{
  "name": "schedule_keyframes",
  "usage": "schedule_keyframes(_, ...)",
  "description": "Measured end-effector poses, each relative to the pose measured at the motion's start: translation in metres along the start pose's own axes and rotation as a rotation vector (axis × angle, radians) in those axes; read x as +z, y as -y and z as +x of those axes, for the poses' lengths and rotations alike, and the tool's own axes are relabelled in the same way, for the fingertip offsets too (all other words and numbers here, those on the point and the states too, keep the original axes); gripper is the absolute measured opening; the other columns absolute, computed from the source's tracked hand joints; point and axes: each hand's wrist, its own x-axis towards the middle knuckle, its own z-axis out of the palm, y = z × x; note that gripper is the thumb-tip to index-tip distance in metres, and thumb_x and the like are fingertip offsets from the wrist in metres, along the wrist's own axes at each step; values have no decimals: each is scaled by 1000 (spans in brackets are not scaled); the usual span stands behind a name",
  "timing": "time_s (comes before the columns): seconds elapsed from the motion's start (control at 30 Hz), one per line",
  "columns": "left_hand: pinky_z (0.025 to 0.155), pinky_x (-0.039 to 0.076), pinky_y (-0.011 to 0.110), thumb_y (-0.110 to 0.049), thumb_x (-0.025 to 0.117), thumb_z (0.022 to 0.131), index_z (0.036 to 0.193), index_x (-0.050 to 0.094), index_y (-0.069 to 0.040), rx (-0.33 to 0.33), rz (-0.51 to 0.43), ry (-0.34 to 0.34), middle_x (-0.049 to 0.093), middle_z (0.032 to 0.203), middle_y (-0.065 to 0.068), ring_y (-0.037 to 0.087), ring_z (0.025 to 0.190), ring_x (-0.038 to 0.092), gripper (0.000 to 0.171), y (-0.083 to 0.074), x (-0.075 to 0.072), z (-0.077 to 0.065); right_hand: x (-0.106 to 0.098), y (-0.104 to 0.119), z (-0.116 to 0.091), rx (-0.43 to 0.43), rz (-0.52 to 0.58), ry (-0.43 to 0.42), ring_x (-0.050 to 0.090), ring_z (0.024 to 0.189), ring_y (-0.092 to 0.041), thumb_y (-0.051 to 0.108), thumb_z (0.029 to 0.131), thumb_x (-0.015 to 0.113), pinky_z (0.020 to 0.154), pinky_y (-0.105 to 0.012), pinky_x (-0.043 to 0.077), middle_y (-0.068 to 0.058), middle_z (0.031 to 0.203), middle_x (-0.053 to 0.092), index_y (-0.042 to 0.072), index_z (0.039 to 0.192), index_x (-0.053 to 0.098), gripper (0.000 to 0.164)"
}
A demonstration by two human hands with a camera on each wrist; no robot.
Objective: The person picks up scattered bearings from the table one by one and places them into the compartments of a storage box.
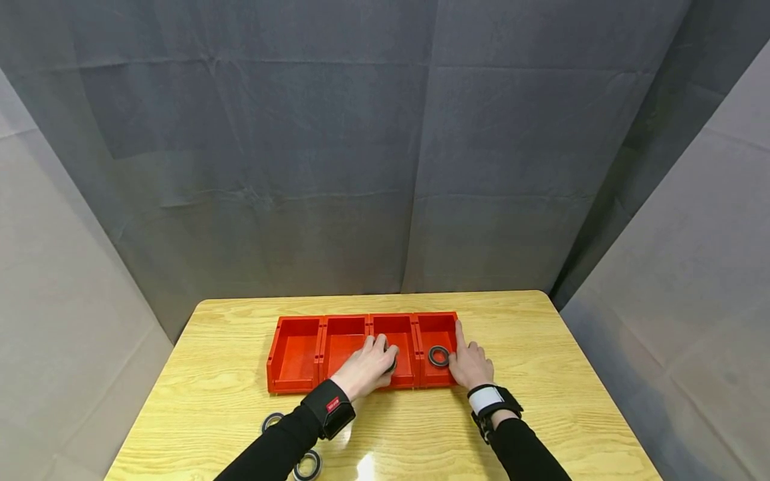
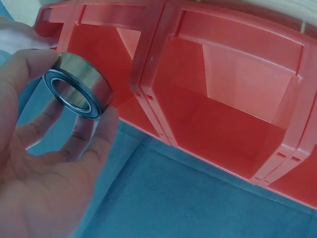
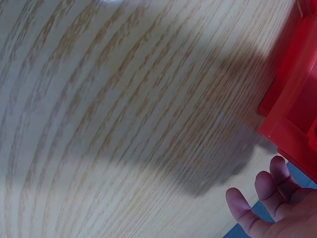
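My left hand [image 1: 365,369] pinches a metal ball bearing [image 2: 89,79] with a dark seal between thumb and fingertips. In the head view that hand is over the third bin from the left in a row of red plastic bins [image 1: 295,386]. The left wrist view shows the bearing tilted, close to the bins' open fronts. My right hand [image 1: 471,364] touches the row's right end, index finger straight along the outer wall of the rightmost bin. Inside that bin lies another bearing [image 1: 438,365]. The right wrist view shows loosely bent fingers [image 3: 270,193] beside the red wall.
Two more bearings lie on the wooden table [image 1: 198,401] near my left forearm: one bearing [image 1: 265,423] is partly covered by the sleeve, the other bearing [image 1: 317,461] is nearer the front. Grey cloth [image 1: 301,167] hangs behind the table, with pale panels at both sides.
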Motion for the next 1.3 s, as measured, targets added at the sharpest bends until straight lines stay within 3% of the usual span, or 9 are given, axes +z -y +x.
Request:
schedule_keyframes(0.23, 53, 44, 22, -22, 76, 89, 99, 61, -11, 12, 70, 21, 52, 96, 10, 23, 86, 47, 21, 0, 11, 13, 0, -1, 0, 1, 0, -2, 60, 103, -43, 24, 98, 56, 80, -61, 51, -29, 114, 60, 18, 163, 12, 79)
schedule_keyframes(0.73, 60, 52, 22, -25, 79, 86, 103, 67, -10, 47, 255, -8, 58, 99, 11, 22, 84, 51, 26, 1, 39, 32, -2, 1, -1, 8, 6, 6, 59, 101, -43, 23, 97, 56, 79, -60, 51, -29, 114, 60, 18, 163, 11, 80)
schedule_keyframes(1.3, 59, 58, 25, -19, 70, 93, 105, 70, -11, -24, 316, 43, 61, 107, 13, 25, 94, 57, 14, 3, 59, 45, 1, -1, 0, 14, 21, -2, 59, 102, -41, 23, 98, 56, 82, -61, 52, -28, 113, 60, 18, 163, 14, 78)
